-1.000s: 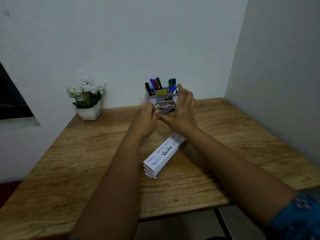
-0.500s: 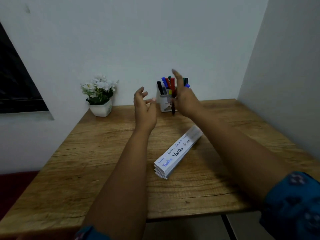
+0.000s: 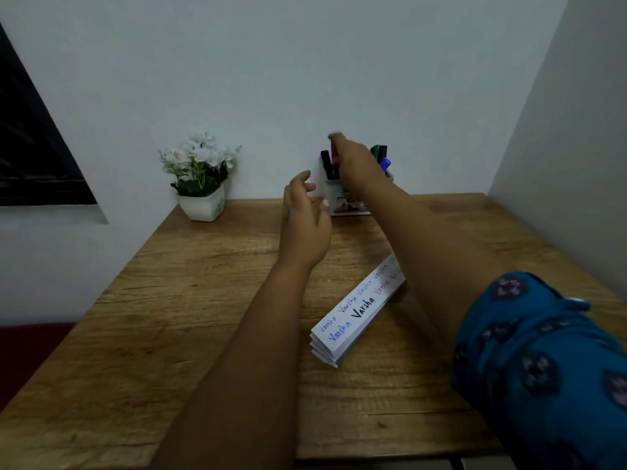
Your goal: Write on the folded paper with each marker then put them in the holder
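- Right hand is reaching across the table to the holder at 12 o'clock, hovering over its top among the markers; blurred, so can't tell if the fingers are pinching a marker or letting go. Probably dropping one in or fetching one.
- Left hand is floating above the table just at 7 o'clock of the holder, fingers loosely spread and slightly curled, gripping nothing. Looks like it's idling close by to steady the holder or take a cap.
- Black marker and red marker are standing upright at the holder's left; green marker and blue marker are poking out at its right, behind the hand.
- Folded paper is lying flat mid-table, at 5 o'clock of the left hand, partly under the right forearm, angled toward 1 o'clock, likely to suit a writing hand. Several written words are showing in blue, black and fainter inks, so the task is seeming well along.
- Flower pot is sitting at 10 o'clock by the wall, well apart from the work.
- Wooden table is carrying everything.
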